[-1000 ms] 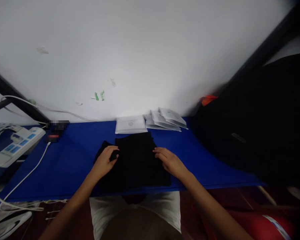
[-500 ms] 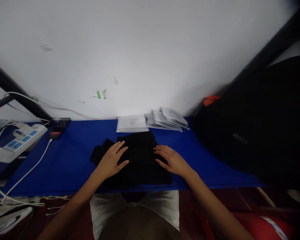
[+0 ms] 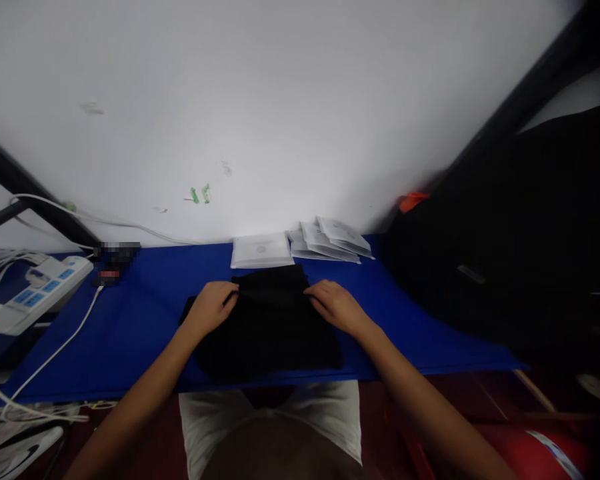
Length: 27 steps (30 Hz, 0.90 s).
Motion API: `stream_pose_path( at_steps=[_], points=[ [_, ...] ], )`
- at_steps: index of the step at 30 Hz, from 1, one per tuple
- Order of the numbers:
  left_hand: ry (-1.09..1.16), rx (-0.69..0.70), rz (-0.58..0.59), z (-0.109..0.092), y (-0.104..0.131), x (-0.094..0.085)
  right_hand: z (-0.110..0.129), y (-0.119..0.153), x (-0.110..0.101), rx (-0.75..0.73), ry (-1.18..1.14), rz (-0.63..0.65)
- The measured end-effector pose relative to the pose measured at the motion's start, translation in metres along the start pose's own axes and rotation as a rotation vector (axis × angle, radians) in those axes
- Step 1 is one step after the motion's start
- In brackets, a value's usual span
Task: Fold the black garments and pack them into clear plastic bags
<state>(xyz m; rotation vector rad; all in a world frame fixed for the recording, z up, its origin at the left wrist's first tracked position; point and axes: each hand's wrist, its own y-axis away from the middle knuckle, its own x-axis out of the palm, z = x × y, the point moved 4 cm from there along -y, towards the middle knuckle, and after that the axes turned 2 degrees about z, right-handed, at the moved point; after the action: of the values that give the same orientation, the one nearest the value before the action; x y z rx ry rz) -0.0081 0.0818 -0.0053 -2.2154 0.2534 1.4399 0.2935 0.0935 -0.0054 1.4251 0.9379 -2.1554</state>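
Observation:
A black garment point(image 3: 270, 333) lies loosely folded on the blue tabletop in front of me; its exact kind cannot be made out. At its left side my left hand point(image 3: 213, 307) pinches an edge between thumb and fingers. Across from it, my right hand point(image 3: 337, 307) grips the opposite edge, with the fingertips closed on the fabric. Between the two hands the cloth stretches in a straight line. Behind the garment, near the wall, rests a flat frosted plastic bag point(image 3: 262, 251). To its right several similar bags point(image 3: 333, 240) overlap in a fanned pile.
On the left, a white power strip point(image 3: 40, 293) with cables lies near a pixelated dark object point(image 3: 113, 263) on a white cord. A large black mass point(image 3: 505, 233) covers the right end of the blue tabletop point(image 3: 145, 320). The white wall rises behind.
Both hands have gone from lying spread on the garment to pinching its left and right edges. The left hand has shifted slightly left. The view has tilted a little.

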Motion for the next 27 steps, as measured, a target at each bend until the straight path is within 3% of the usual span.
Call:
stream_pose_path(
  at_steps=[3, 5, 7, 11, 14, 20, 27],
  points=[
    [-0.217, -0.127, -0.097, 0.000, -0.023, -0.005, -0.009, -0.024, -0.005, 0.196, 0.091, -0.132],
    [-0.274, -0.140, -0.120, -0.011, -0.028, 0.001, -0.005, -0.033, -0.003, 0.269, 0.146, -0.199],
    [-0.243, -0.038, -0.093, -0.029, -0.020, 0.013, 0.006, -0.034, 0.006, 0.224, 0.140, -0.193],
    [-0.157, 0.177, 0.023, -0.054, 0.012, 0.038, 0.034, -0.015, 0.031, 0.039, 0.047, -0.033],
    [-0.116, 0.131, 0.101, -0.044, 0.024, 0.040, 0.043, -0.003, 0.041, 0.002, 0.034, 0.045],
    [-0.156, -0.106, 0.121, -0.006, 0.013, 0.025, 0.039, -0.003, 0.038, 0.024, -0.006, 0.073],
    [-0.023, 0.042, 0.008, -0.008, 0.020, 0.023, 0.032, -0.008, 0.036, 0.072, -0.048, 0.036]
  ],
)
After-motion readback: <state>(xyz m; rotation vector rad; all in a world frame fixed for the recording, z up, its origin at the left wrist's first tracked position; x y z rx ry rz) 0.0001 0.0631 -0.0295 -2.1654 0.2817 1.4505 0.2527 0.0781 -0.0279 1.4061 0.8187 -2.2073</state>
